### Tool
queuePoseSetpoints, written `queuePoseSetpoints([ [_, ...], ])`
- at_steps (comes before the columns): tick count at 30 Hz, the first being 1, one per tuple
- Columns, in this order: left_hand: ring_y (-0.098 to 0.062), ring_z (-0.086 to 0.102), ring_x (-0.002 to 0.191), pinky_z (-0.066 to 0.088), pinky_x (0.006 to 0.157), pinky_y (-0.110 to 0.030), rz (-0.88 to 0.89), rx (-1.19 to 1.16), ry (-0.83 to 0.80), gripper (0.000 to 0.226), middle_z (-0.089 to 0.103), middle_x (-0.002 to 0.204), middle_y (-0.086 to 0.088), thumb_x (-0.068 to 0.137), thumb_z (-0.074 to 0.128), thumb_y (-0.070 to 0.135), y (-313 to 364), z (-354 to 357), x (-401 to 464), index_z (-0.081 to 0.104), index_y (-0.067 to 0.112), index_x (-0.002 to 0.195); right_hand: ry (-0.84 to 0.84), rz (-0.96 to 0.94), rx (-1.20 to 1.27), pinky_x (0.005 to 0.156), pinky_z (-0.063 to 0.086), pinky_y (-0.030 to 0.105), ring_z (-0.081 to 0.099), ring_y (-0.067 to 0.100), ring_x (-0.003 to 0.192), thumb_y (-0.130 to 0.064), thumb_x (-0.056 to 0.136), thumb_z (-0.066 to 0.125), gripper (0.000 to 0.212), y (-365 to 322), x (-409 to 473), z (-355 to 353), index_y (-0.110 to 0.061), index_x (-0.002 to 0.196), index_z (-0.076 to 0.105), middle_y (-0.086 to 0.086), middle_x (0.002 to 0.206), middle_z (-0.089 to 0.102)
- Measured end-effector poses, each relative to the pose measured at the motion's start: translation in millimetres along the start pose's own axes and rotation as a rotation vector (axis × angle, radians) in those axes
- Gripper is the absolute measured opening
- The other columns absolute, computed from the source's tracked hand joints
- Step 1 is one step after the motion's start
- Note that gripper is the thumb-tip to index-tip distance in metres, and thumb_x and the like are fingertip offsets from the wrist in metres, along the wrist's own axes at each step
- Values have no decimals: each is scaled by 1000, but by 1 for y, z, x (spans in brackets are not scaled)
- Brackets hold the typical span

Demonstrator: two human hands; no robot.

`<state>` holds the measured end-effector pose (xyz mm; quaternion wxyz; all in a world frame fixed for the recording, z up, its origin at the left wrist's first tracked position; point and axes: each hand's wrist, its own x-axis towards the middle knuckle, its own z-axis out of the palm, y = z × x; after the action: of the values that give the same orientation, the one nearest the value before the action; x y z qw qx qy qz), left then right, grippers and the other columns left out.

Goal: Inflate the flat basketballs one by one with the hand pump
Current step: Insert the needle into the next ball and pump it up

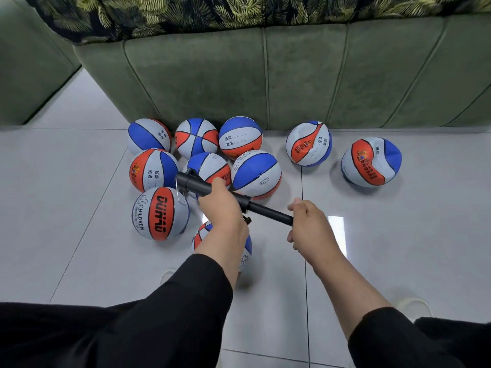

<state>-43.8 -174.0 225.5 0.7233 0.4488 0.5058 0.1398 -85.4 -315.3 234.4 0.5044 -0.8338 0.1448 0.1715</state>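
White floor tiles [79,208] beside green sofa [292,75]; both hands' fingers [293,205] wrapped around pump [247,203]

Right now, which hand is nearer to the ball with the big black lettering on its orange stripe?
Left. The left hand grips the pump just right of that ball. The right hand holds the pump handle farther right.

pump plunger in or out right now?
Out: a bare rod of the hand pump spans between left hand and right hand.
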Motion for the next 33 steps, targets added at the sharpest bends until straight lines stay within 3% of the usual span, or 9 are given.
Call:
queuePoseSetpoints([
  [4, -22, 59, 73, 50, 58, -31, -17, -29, -5, 18, 61, 87, -7, 92, 61, 28, -12, 5, -11, 58, 19, 107, 24, 14, 38, 92, 54, 51, 65, 36, 99, -44, 107, 28, 39, -7, 2, 13, -20, 117, 57, 14, 102, 70],
  [10, -23, 59, 70, 49, 58, -31, -1, -26, -64, 17, 60, 84, -7, 93, 59, 20, -20, 11, -31, 56, 15, 108, 38, -38, 85, 77, 53, 47, 65, 35, 85, -41, 108, 29, 34, -18, 5, 24, -20, 89, 47, 8, 84, 63],
  [12, -21, 56, 69, 47, 59, -31, 0, 34, -98, 18, 57, 84, -6, 93, 60, 21, -19, 11, -29, 57, 13, 109, 12, -15, 107, 74, 56, 48, 65, 30, 74, -43, 109, 30, 35, -14, 4, 24, -19, 93, 51, 9, 86, 66],
  [16, -23, 59, 76, 54, 68, -35, -32, 199, -251, 21, 59, 87, -7, 96, 64, 26, -20, 6, -17, 57, 13, 110, -96, -9, 193, 53, 48, 29, 57, 16, 60, -44, 107, 43, 36, -3, -4, 11, -17, 99, 66, 6, 85, 67],
  [20, -29, 72, 97, 60, 94, -50, -86, 359, -425, 39, 74, 107, -11, 98, 66, 47, -16, -1, 1, 61, 15, 120, -198, -125, 212, 62, 51, 22, 63, 8, 69, -36, 101, 62, 15, 7, -2, -4, -33, 108, 74, -5, 92, 73],
  [23, -25, 71, 101, 60, 85, -43, -58, 472, -499, 46, 75, 111, -8, 100, 60, 55, -11, -4, 7, 64, 16, 123, -268, -181, 144, 65, 49, 14, 68, 6, 71, -28, 96, 71, 12, 2, 2, -7, -29, 108, 74, -9, 90, 74],
  [25, -23, 69, 98, 55, 79, -36, -27, 559, -558, 50, 72, 110, -7, 100, 59, 58, -9, -5, 7, 63, 13, 123, -286, -194, 71, 70, 52, 19, 69, 5, 72, -25, 94, 74, 13, -4, 6, -4, -26, 107, 74, -9, 92, 76],
  [28, -27, 72, 96, 58, 89, -44, -38, 585, -657, 46, 72, 108, -10, 99, 60, 56, -15, -6, 3, 64, 14, 117, -349, -165, -10, 67, 51, 31, 66, 14, 69, -20, 91, 72, 20, -6, 12, 5, -25, 110, 70, 2, 92, 77],
  [33, -25, 69, 102, 60, 88, -44, -45, 688, -754, 59, 72, 121, -16, 87, 62, 64, -20, -10, 4, 69, 16, 120, -277, -94, -58, 62, 55, 32, 65, 17, 71, -20, 92, 65, 8, 9, 28, 13, -16, 98, 67, 6, 85, 73],
])
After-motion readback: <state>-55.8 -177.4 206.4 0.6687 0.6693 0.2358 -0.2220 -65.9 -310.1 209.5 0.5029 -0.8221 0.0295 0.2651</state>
